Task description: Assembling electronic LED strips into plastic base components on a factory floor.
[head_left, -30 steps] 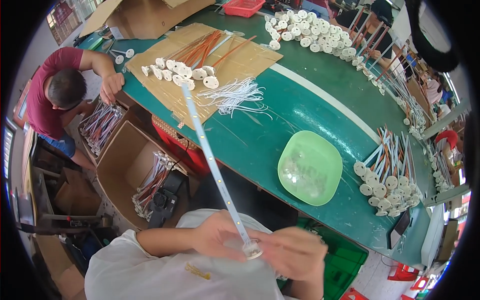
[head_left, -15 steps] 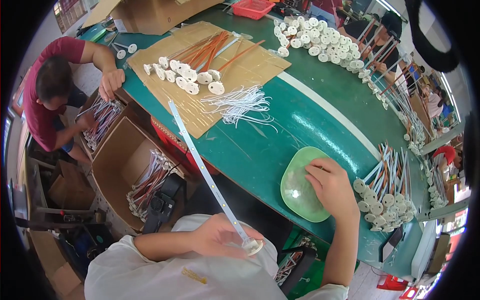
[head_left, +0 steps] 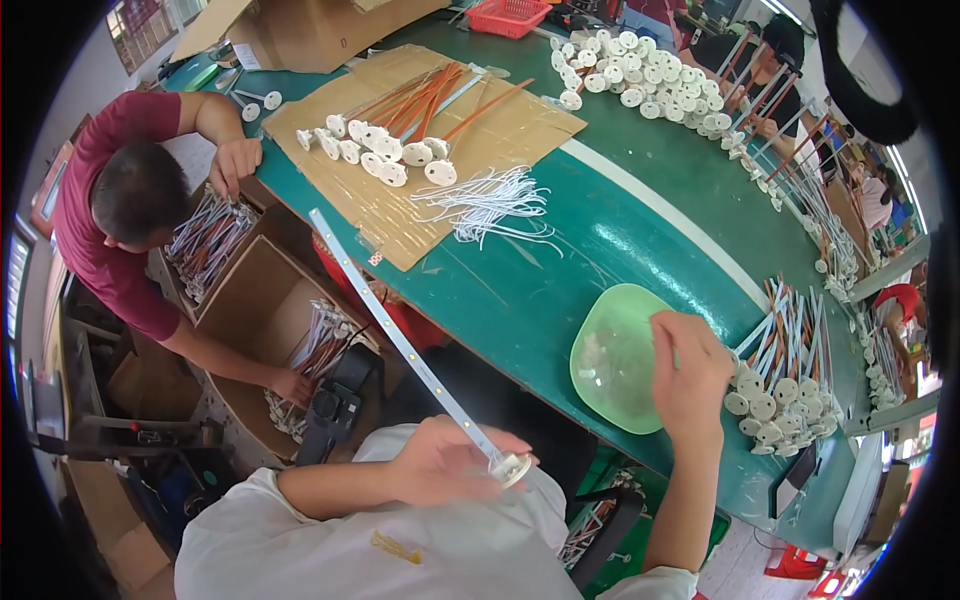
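Observation:
My left hand is closed around the foot of an LED strip, a long pale bar dotted with small yellow lights. At its lower end, a round white disc base shows beyond my fingers. The strip tilts up and away to the left, over the table's near edge. My right hand is raised at the right rim of a light green bowl. Its thumb and fingers are drawn together in a pinch, and anything between them is too small to make out. The bowl's contents look small and clear or pale.
White wires and disc-based strips lie on cardboard across the green table. More strips are heaped at right, beside a phone. At left, a co-worker reaches into a carton of strips.
My right hand has moved from over the bowl to its right rim, fingers pinched. My left hand keeps the strip. The co-worker has leaned in and put a hand into the near carton.

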The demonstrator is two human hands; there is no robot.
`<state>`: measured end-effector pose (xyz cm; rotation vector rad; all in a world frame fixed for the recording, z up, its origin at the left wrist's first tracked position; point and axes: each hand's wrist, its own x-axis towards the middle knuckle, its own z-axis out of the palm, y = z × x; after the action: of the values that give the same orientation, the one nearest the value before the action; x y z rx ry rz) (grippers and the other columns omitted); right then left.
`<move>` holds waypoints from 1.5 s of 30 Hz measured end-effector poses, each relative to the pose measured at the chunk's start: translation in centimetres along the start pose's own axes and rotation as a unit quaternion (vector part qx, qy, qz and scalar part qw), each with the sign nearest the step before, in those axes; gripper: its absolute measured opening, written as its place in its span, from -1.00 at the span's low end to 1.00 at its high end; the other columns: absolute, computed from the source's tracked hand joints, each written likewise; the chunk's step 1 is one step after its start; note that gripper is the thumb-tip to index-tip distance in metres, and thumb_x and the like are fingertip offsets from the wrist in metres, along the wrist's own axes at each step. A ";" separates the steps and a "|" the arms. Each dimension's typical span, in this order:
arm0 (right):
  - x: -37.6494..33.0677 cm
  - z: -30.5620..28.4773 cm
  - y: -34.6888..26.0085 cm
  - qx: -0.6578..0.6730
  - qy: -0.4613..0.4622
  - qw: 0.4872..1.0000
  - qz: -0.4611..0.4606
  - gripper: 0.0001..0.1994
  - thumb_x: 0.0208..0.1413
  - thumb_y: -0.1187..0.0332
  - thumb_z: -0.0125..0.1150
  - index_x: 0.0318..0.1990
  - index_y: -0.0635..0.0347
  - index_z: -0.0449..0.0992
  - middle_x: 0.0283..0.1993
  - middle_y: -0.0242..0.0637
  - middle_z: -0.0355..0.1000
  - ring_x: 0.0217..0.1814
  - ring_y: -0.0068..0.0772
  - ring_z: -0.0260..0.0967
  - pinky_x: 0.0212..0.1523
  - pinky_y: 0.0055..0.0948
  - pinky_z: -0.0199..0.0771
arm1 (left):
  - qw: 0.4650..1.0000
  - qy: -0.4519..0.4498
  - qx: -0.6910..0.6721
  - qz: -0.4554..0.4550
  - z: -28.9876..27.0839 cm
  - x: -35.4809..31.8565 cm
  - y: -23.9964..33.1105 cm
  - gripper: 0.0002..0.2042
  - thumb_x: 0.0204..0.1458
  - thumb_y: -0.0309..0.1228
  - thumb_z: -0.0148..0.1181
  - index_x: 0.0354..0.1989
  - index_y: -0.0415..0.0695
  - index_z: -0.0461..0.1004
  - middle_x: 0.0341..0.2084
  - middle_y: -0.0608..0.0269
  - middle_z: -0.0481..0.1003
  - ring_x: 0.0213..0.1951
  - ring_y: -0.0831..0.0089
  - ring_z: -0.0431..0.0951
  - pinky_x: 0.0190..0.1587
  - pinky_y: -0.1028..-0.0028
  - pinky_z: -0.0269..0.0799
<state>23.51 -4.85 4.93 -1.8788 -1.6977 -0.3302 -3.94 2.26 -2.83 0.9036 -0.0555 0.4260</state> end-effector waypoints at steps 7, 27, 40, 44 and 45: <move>-7.2 -0.2 -10.8 0.258 0.124 0.951 0.117 -0.93 0.03 0.70 0.11 -0.37 0.40 0.51 -0.49 -0.13 0.50 -0.58 -0.40 0.44 -0.53 -0.53 0.40 | 0.996 0.058 -0.006 0.065 0.6 -0.1 -0.3 -0.45 -0.01 -0.50 0.40 0.15 -0.34 0.31 0.09 -0.15 0.44 0.17 0.09 0.45 0.24 0.02 0.37; -11.0 2.9 -13.1 0.383 0.140 0.906 0.111 -0.89 -0.09 0.68 0.24 -0.35 0.39 0.54 -0.50 -0.16 0.54 -0.53 -0.27 0.50 -0.45 -0.49 0.49 | 0.999 0.024 0.005 0.044 1.1 -0.5 -1.2 -0.45 -0.10 -0.68 0.38 0.13 -0.36 0.37 0.05 -0.15 0.47 0.15 0.14 0.48 0.22 0.15 0.41; -10.8 2.9 -12.7 0.384 0.114 0.908 0.124 -0.89 -0.14 0.65 0.34 -0.40 0.38 0.55 -0.49 -0.16 0.54 -0.53 -0.28 0.48 -0.47 -0.50 0.44 | 0.996 0.035 0.050 0.067 1.0 -0.4 -1.6 -0.43 -0.14 -0.63 0.45 0.12 -0.36 0.41 0.02 -0.19 0.50 0.09 0.16 0.54 0.12 0.26 0.48; -11.0 2.6 -12.6 0.402 0.096 0.899 0.144 -0.87 -0.20 0.63 0.39 -0.43 0.35 0.57 -0.47 -0.16 0.55 -0.52 -0.29 0.47 -0.48 -0.50 0.41 | 0.994 0.002 0.084 0.068 0.7 -0.2 -1.3 -0.44 -0.15 -0.61 0.46 0.11 -0.36 0.43 0.02 -0.18 0.51 0.08 0.17 0.55 0.11 0.27 0.49; -11.1 2.7 -12.6 0.403 0.097 0.899 0.143 -0.87 -0.20 0.63 0.39 -0.43 0.35 0.57 -0.47 -0.16 0.55 -0.52 -0.29 0.47 -0.48 -0.50 0.41 | 0.993 0.002 0.091 0.070 0.7 -0.3 -1.3 -0.43 -0.16 -0.60 0.48 0.10 -0.36 0.43 0.01 -0.18 0.51 0.07 0.17 0.56 0.11 0.27 0.49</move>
<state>9.02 -12.19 -0.09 -1.3672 -1.1314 0.2716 -3.58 0.92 -3.42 1.0813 -0.0778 0.5708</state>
